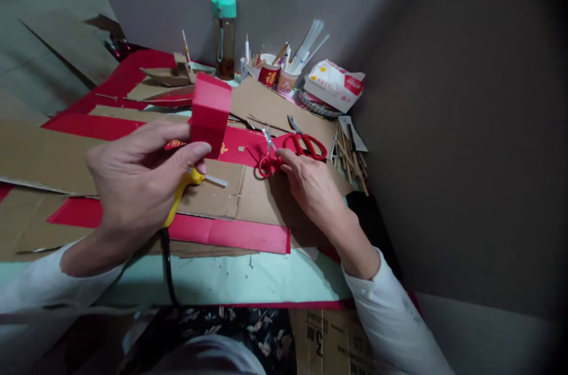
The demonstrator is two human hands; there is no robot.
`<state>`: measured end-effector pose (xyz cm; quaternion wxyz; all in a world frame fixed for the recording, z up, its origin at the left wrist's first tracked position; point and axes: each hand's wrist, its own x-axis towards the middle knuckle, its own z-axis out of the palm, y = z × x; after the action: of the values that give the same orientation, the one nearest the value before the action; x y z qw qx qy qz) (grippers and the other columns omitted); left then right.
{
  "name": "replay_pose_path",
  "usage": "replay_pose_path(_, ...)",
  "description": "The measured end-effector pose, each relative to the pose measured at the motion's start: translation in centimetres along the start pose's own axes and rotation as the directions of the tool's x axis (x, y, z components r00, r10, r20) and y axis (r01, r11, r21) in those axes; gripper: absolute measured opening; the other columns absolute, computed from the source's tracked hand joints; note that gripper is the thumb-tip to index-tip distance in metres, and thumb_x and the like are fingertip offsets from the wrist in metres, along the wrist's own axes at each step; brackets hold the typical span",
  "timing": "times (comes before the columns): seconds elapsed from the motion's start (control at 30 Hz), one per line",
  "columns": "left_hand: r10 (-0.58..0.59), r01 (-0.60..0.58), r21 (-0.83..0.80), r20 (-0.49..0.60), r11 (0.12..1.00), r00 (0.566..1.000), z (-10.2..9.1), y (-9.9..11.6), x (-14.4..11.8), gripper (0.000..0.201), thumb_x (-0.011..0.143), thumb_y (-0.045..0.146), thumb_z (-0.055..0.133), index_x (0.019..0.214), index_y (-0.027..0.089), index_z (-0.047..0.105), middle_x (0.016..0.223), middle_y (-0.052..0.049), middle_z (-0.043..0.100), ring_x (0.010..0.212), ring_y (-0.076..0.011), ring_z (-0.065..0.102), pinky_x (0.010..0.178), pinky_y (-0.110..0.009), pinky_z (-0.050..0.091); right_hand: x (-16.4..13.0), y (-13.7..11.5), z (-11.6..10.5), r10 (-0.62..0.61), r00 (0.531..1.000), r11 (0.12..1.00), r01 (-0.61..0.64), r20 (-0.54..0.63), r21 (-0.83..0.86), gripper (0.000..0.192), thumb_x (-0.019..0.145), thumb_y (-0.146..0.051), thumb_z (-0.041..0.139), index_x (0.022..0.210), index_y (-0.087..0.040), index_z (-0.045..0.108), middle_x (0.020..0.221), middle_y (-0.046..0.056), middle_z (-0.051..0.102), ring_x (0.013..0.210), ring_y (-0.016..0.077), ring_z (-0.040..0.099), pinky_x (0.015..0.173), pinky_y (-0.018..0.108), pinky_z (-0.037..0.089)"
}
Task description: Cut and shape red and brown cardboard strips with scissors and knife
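Red card curls above the table, pinched between thumb and fingers of the left hand; a harder squeeze could crease it. Fingers of the right hand bunch at the small scissors, though whether they grip is unclear.

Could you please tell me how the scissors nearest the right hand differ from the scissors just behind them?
The near scissors have small handle rings; the far scissors have wide loops. The near scissors' blades look bright silver, the far scissors' blades darker. The right hand is at the near scissors' handles, while the far scissors lie beyond it. Both have red handles.
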<state>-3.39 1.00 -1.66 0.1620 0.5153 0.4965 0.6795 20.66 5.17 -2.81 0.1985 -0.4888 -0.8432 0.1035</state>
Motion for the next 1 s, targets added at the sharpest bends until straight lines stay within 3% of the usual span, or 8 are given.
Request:
replay_pose_path(0.13,0.049,-0.048,-0.002,0.003,0.999,0.999,-0.1,0.0,0.4,0.014,0.076,0.013,0.084,0.082,0.026,0.085,0.067,0.007,0.068,0.055,-0.0110,0.063,0.052,-0.028,0.052,0.1,0.2,0.3,-0.057,0.998,0.989,0.056,-0.003,-0.138,0.033,0.106,-0.010,0.043,0.105,-0.009,0.076,0.093,0.019,0.075,0.090,0.0335,0.066,0.088,0.049,0.049)
replay_pose_path(0.27,0.103,-0.103,-0.020,-0.025,0.994,0.994,-0.3,0.0,1.1,0.024,0.076,0.005,0.082,0.082,0.028,0.085,0.063,0.010,0.067,0.056,-0.0084,0.061,0.051,-0.023,0.049,-0.4,-0.6,-0.1,-0.151,0.988,0.976,0.146,-0.015,-0.164,0.034,0.108,-0.011,0.042,0.115,-0.007,0.075,0.130,0.025,0.072,0.119,0.0391,0.061,0.109,0.062,0.042)
replay_pose_path(0.4,0.088,-0.090,-0.080,-0.025,0.993,0.996,-0.4,0.0,1.6,0.020,0.078,0.005,0.082,0.082,0.025,0.084,0.063,0.009,0.070,0.054,-0.0092,0.062,0.049,-0.024,0.050,-1.9,-3.5,0.6,-0.332,0.938,0.939,0.338,0.099,-0.060,0.033,0.112,-0.021,0.045,0.131,-0.015,0.070,0.145,0.012,0.069,0.126,0.0244,0.066,0.111,0.039,0.053)
replay_pose_path(0.43,0.077,-0.078,-0.090,-0.020,0.993,0.997,-0.3,0.0,1.6,0.019,0.079,0.006,0.082,0.081,0.025,0.083,0.065,0.009,0.070,0.055,-0.0094,0.062,0.050,-0.024,0.051,-2.4,-4.2,1.2,-0.393,0.910,0.917,0.399,0.131,-0.021,0.035,0.113,-0.031,0.046,0.136,-0.015,0.068,0.149,0.011,0.066,0.134,0.0230,0.063,0.117,0.038,0.050)
replay_pose_path(0.5,0.044,-0.043,-0.103,0.009,0.994,0.999,-0.2,0.0,1.4,0.017,0.080,0.007,0.080,0.083,0.024,0.083,0.068,0.008,0.071,0.055,-0.0090,0.062,0.051,-0.024,0.050,-3.3,-5.5,2.6,-0.479,0.858,0.876,0.479,0.187,0.047,0.058,0.110,-0.046,0.049,0.150,-0.004,0.056,0.163,0.021,0.050,0.157,0.0321,0.040,0.128,0.050,0.038)
replay_pose_path(0.6,-0.024,0.034,-0.121,0.082,0.992,0.996,0.1,-0.2,1.0,0.016,0.081,0.009,0.078,0.085,0.023,0.083,0.066,0.007,0.070,0.054,-0.0092,0.061,0.051,-0.024,0.050,-4.5,-6.3,4.6,-0.467,0.848,0.881,0.470,0.251,0.050,0.073,0.108,-0.053,0.050,0.159,0.000,0.044,0.170,0.025,0.034,0.164,0.0364,0.018,0.132,0.059,0.026)
replay_pose_path(0.83,-0.076,0.089,-0.132,0.101,0.987,0.992,0.2,0.0,0.6,0.010,0.080,0.013,0.080,0.082,0.023,0.082,0.066,0.007,0.070,0.052,-0.0089,0.061,0.050,-0.023,0.050,-7.0,-6.4,3.8,-0.446,0.855,0.884,0.467,0.265,-0.018,0.052,0.114,-0.022,0.039,0.161,-0.001,0.040,0.169,0.023,0.037,0.161,0.0344,0.026,0.131,0.053,0.032)
replay_pose_path(1.0,-0.083,0.095,-0.133,0.089,0.987,0.993,0.2,-0.1,0.9,0.010,0.078,0.013,0.082,0.082,0.022,0.083,0.067,0.007,0.071,0.052,-0.0082,0.062,0.050,-0.023,0.049,-10.1,-6.6,2.3,-0.392,0.866,0.906,0.422,0.310,-0.035,0.056,0.107,-0.005,0.040,0.163,-0.005,0.039,0.171,0.023,0.032,0.162,0.0341,0.023,0.129,0.053,0.037)
